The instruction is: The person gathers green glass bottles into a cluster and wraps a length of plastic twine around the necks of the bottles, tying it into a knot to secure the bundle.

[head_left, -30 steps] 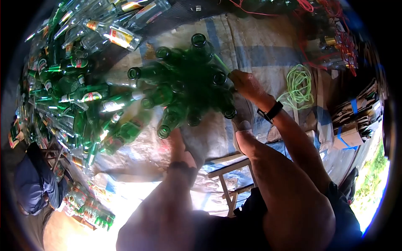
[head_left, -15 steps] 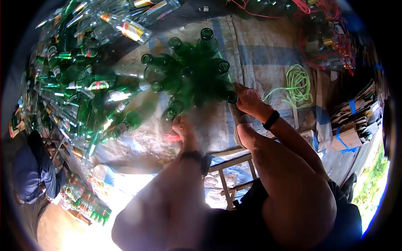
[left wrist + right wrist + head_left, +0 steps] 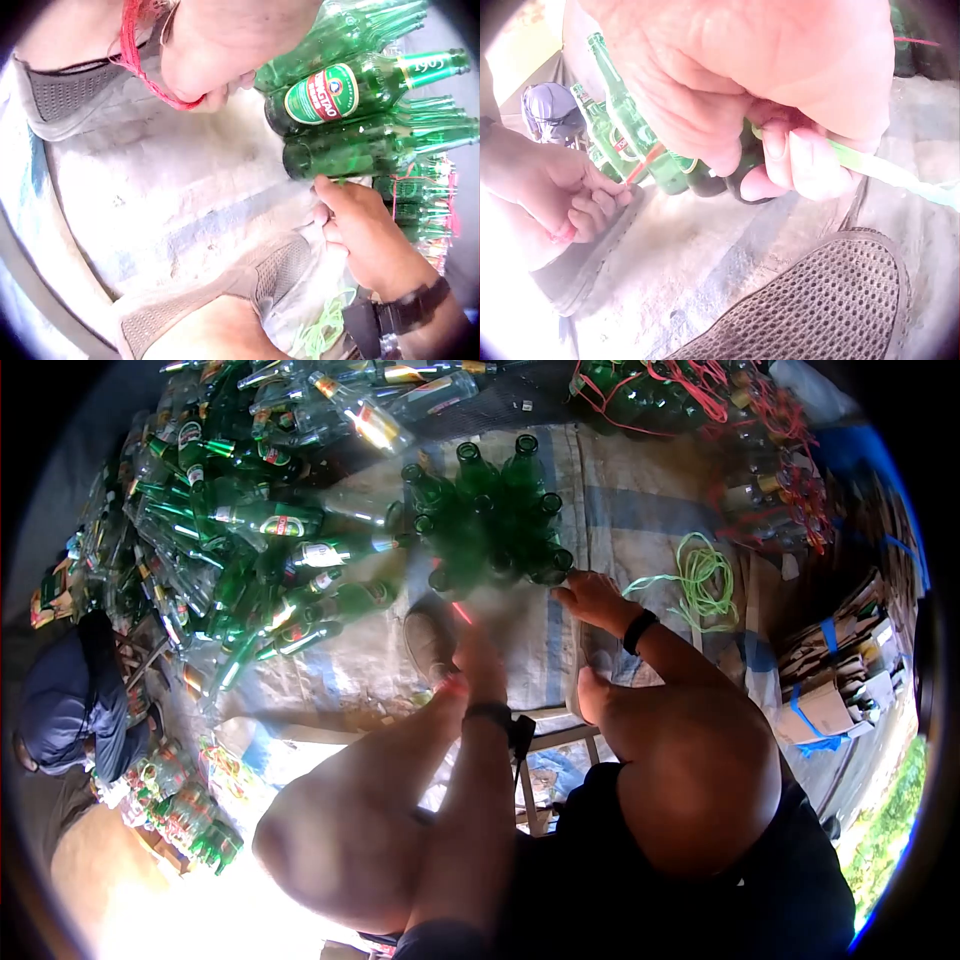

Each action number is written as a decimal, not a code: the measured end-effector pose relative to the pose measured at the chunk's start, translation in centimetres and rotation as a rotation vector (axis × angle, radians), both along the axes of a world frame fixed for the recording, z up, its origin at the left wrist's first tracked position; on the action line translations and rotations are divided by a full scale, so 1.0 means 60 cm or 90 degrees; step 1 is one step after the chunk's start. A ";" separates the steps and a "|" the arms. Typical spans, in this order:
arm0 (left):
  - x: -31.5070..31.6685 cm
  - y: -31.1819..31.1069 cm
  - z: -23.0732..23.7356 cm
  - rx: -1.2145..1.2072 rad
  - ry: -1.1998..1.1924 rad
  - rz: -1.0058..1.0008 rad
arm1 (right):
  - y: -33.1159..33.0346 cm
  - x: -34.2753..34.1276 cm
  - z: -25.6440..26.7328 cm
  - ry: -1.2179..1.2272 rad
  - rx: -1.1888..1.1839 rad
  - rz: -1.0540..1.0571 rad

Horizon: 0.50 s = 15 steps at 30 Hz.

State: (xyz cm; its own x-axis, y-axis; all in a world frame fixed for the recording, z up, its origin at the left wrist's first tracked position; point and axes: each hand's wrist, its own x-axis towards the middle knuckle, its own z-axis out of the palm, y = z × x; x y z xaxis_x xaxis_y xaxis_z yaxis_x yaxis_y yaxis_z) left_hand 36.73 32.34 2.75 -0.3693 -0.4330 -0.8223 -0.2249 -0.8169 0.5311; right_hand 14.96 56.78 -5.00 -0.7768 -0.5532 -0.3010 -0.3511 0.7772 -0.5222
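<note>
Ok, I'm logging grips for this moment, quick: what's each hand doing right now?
Left hand: closed, holding the red cord.
Right hand: closed, pinching the green cord.

Left hand [image 3: 480,662] low, nearer the body, fingers [image 3: 592,214] curled in toward palm in a closed grip; left forearm [image 3: 462,810] runs up between the bent knees. Right hand [image 3: 597,603] farther forward, well apart from the left, thumb and bent fingers [image 3: 814,161] closed in a pinch. Right forearm [image 3: 690,660] slants in from the right, passing beyond the right knee [image 3: 700,760], partly hidden by it.
</note>
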 end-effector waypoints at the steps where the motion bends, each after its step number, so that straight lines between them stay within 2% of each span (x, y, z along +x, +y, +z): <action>1: -0.043 0.029 -0.039 0.028 0.016 -0.018 | -0.001 -0.001 -0.015 -0.001 -0.002 -0.005; 4: -0.131 0.105 -0.157 0.080 0.017 -0.041 | 0.008 0.025 -0.032 -0.085 0.016 -0.030; 5: -0.118 0.107 -0.198 0.082 0.014 -0.045 | 0.007 0.015 -0.030 -0.131 0.027 -0.037; 7: -0.089 0.107 -0.262 0.224 0.004 -0.040 | 0.019 0.022 -0.027 -0.109 0.004 -0.028; 9: -0.057 0.102 -0.259 0.219 -0.026 -0.039 | 0.026 0.041 -0.024 -0.093 -0.020 -0.021; 12: -0.052 0.098 -0.221 0.166 -0.045 -0.061 | 0.043 0.061 -0.025 -0.096 0.040 -0.074; 15: -0.062 0.112 -0.180 0.132 -0.033 -0.106 | 0.065 0.083 -0.030 -0.070 -0.033 -0.117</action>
State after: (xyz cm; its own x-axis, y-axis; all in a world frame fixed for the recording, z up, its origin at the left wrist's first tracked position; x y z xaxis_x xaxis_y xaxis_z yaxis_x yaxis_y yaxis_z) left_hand 33.04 39.07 -8.06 -0.3760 -0.1901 -0.9069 -0.3881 -0.8564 0.3404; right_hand 19.92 60.71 -6.78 -0.8300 -0.4227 -0.3639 -0.1456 0.7940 -0.5902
